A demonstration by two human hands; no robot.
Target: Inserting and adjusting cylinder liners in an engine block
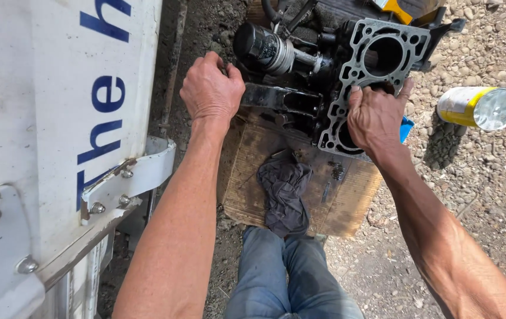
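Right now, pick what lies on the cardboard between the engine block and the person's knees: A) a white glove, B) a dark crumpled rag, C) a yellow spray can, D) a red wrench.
B: a dark crumpled rag lies on the cardboard, just below the engine block that the left hand and right hand grip.

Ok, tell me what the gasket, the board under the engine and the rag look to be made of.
Gasket: probably thin sheet metal, dull grey, crisp cut-out holes.
Board: looks like cardboard, brown, stained, soft worn edges.
Rag: dark grey cloth, crumpled into folds.
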